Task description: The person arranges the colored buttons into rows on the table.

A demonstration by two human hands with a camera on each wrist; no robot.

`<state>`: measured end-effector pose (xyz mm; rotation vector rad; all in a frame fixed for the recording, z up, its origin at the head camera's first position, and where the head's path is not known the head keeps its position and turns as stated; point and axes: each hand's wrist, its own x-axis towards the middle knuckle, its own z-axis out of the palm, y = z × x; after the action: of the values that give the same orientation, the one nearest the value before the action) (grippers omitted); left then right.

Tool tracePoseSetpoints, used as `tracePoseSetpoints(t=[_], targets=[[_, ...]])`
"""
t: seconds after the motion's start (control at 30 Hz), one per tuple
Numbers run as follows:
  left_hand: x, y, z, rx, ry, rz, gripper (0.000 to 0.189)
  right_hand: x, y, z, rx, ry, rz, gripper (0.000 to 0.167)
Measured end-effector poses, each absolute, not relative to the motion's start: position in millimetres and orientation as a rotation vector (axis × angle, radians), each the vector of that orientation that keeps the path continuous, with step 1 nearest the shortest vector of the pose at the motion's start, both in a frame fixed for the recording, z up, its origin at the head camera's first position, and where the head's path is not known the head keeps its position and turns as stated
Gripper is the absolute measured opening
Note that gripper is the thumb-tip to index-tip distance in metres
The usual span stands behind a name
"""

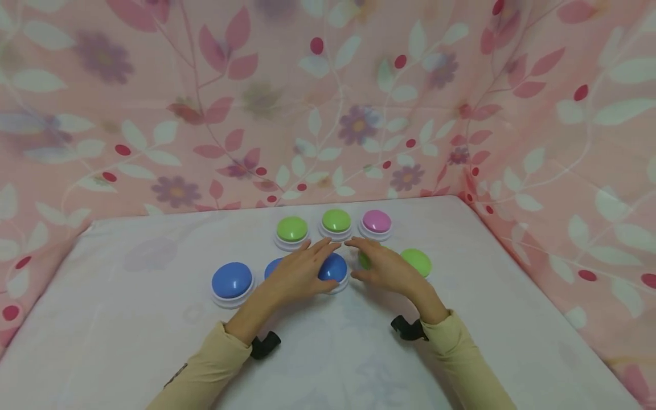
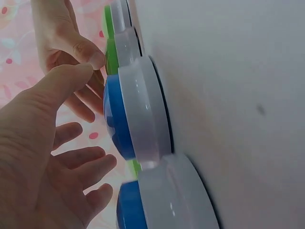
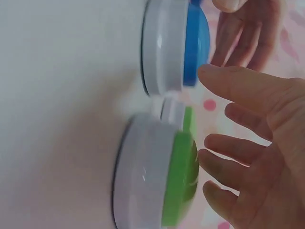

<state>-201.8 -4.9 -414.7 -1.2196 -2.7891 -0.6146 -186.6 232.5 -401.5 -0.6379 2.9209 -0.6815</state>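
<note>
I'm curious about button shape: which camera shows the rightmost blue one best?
The left wrist view: the rightmost blue button sits near mid-frame, side-on, cap and white base clear. The head view shows its top partly behind the left hand; the right wrist view, its side at the picture's top edge.

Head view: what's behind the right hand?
Behind the right hand, part of a green button shows between thumb and fingers; the rest is covered. A second green button shows mostly past the hand's outer side, its near part covered.
</note>
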Motion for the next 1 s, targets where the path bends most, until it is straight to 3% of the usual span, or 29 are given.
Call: tracePoseSetpoints(t=[0.73, 1.0], targets=[[-216, 52, -425, -1.203, -2.891, -0.654, 0.078, -204, 284, -408, -0.42, 2.78, -0.869, 0.082], [-216, 69, -428, -1.302, -2.83, -0.484, 0.072, -201, 285, -409, -0.446, 2.816, -0.63, 0.083]])
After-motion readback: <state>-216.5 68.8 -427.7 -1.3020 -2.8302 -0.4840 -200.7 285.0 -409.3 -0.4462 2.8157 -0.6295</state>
